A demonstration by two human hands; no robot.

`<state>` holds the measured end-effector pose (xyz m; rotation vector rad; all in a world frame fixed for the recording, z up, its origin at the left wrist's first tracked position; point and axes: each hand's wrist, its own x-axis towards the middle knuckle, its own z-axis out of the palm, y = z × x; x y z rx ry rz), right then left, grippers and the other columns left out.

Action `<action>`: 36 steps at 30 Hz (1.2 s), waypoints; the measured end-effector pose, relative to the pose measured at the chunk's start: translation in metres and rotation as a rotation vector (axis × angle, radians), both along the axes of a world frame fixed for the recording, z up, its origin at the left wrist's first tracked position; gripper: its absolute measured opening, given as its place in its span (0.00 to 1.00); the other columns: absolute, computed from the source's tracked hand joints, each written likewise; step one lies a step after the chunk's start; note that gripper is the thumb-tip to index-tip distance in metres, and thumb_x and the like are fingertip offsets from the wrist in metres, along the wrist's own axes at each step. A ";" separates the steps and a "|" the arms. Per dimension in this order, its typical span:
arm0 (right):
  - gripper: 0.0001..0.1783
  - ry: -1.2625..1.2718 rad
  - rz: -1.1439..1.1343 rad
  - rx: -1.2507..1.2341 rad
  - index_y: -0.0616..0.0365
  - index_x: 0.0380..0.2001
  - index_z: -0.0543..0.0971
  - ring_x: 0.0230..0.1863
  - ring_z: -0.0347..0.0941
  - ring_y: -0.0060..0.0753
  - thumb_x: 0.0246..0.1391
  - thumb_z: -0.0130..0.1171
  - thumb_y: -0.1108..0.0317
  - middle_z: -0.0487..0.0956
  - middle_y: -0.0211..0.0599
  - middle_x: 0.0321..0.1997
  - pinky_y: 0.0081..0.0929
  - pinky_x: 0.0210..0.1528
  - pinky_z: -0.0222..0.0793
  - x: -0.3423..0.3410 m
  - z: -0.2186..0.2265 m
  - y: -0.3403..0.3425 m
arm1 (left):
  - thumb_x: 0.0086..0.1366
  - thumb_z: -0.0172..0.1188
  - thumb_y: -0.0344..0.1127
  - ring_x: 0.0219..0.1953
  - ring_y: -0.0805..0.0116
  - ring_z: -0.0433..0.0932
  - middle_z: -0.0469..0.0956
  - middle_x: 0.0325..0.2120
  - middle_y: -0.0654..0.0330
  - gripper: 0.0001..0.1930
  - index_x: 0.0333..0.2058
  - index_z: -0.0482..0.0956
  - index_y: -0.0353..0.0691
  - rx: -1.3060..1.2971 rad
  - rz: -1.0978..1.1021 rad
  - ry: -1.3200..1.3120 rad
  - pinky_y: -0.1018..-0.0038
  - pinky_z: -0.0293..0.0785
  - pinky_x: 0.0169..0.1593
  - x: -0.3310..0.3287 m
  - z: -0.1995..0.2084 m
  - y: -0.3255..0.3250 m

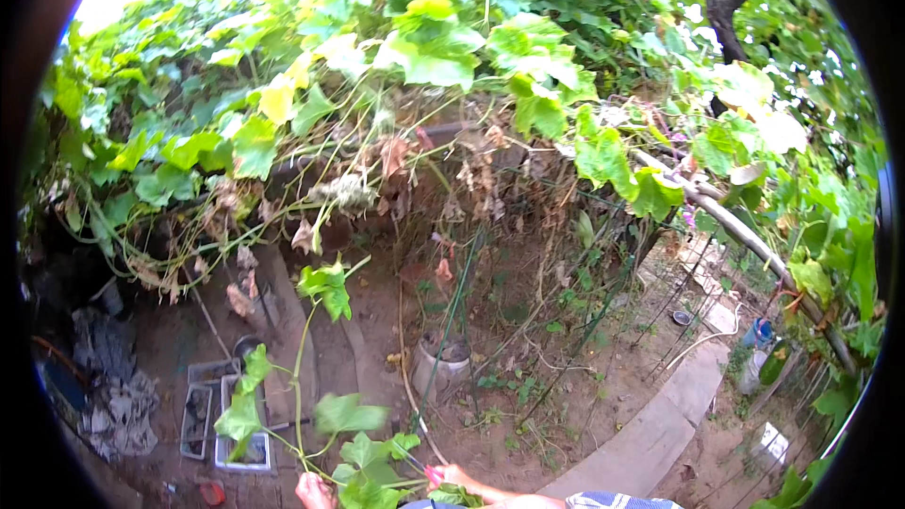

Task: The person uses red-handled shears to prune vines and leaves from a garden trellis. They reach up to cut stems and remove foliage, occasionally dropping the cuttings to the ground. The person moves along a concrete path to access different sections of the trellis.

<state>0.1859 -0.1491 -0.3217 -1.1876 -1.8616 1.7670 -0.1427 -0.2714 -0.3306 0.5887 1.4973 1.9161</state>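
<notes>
At the lower edge, my left hand (316, 490) is closed on a green vine stem (300, 386), which rises from it with broad lobed leaves. To its right, my right hand (454, 479) grips a small red-handled tool (434, 474). A thin dark part of this tool points up and left among the leaves; its exact kind is not clear. Between the two hands, vine leaves (366, 457) partly cover the space, and some lie against my right wrist. The lower parts of both hands are cut off by the picture's edge.
A leafy vine canopy (434, 47) with dried leaves spreads ahead, along a pole (745, 231) at right. Below are white trays (224, 424), grey crumpled cloth (123, 415), a pale bucket (441, 372), thin green stakes (457, 297), a hose (407, 382) and a paved path (650, 429).
</notes>
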 end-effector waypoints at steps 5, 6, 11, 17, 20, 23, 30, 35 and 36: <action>0.09 0.045 0.114 0.389 0.57 0.25 0.77 0.27 0.80 0.30 0.58 0.50 0.72 0.81 0.37 0.24 0.32 0.30 0.77 -0.035 0.054 0.047 | 0.71 0.46 0.46 0.09 0.82 0.51 0.56 0.10 0.77 0.14 0.24 0.65 0.56 -0.018 0.153 -0.464 0.80 0.45 0.11 0.026 0.103 -0.007; 0.09 0.086 0.032 0.255 0.59 0.25 0.76 0.26 0.80 0.31 0.58 0.49 0.74 0.81 0.38 0.23 0.32 0.29 0.77 -0.039 0.051 0.047 | 0.71 0.48 0.45 0.08 0.82 0.50 0.55 0.11 0.77 0.13 0.25 0.66 0.56 -0.050 0.174 -0.471 0.80 0.45 0.11 0.022 0.103 -0.008; 0.04 0.177 -0.109 0.187 0.62 0.26 0.75 0.27 0.79 0.27 0.53 0.58 0.77 0.81 0.35 0.24 0.29 0.32 0.76 -0.044 0.123 0.112 | 0.69 0.52 0.39 0.19 0.76 0.62 0.65 0.20 0.69 0.06 0.36 0.71 0.45 0.338 -0.070 -0.490 0.74 0.62 0.25 0.006 0.136 0.034; 0.05 0.196 -0.108 0.175 0.62 0.24 0.78 0.23 0.72 0.19 0.41 0.64 0.74 0.80 0.30 0.24 0.20 0.28 0.68 -0.059 0.195 0.093 | 0.67 0.56 0.42 0.37 0.65 0.78 0.78 0.34 0.59 0.10 0.41 0.74 0.46 0.397 -0.120 -0.687 0.65 0.75 0.43 -0.025 0.136 0.019; 0.05 0.299 -0.176 0.192 0.63 0.25 0.77 0.23 0.72 0.20 0.40 0.62 0.75 0.79 0.32 0.23 0.20 0.27 0.70 -0.062 0.221 0.097 | 0.66 0.56 0.43 0.40 0.64 0.81 0.80 0.38 0.56 0.13 0.44 0.74 0.42 0.153 -0.119 -0.585 0.70 0.77 0.37 -0.009 0.163 0.018; 0.05 0.394 -0.160 0.219 0.64 0.24 0.76 0.23 0.73 0.21 0.40 0.61 0.77 0.78 0.34 0.23 0.21 0.27 0.71 -0.082 0.260 0.101 | 0.66 0.56 0.43 0.36 0.67 0.82 0.80 0.36 0.54 0.15 0.43 0.76 0.37 -0.241 -0.182 -0.212 0.74 0.76 0.29 -0.016 0.174 0.014; 0.05 0.503 -0.050 0.341 0.63 0.23 0.77 0.21 0.68 0.17 0.41 0.63 0.75 0.74 0.27 0.21 0.19 0.25 0.66 -0.104 0.345 0.115 | 0.56 0.66 0.35 0.40 0.66 0.78 0.80 0.38 0.55 0.19 0.46 0.77 0.34 -0.114 0.092 0.623 0.71 0.73 0.44 -0.021 0.207 0.044; 0.08 0.724 0.005 0.297 0.65 0.28 0.78 0.22 0.70 0.19 0.40 0.63 0.77 0.75 0.27 0.24 0.20 0.27 0.68 -0.123 0.372 0.097 | 0.48 0.73 0.48 0.66 0.56 0.56 0.56 0.65 0.49 0.51 0.66 0.53 0.41 0.223 -0.254 0.322 0.60 0.57 0.65 0.018 0.250 0.069; 0.08 0.772 -0.013 0.290 0.65 0.28 0.78 0.23 0.70 0.19 0.40 0.63 0.77 0.75 0.28 0.24 0.20 0.28 0.69 -0.126 0.374 0.093 | 0.47 0.73 0.50 0.66 0.55 0.57 0.55 0.66 0.48 0.54 0.67 0.50 0.41 0.274 -0.333 0.277 0.60 0.57 0.65 0.027 0.259 0.076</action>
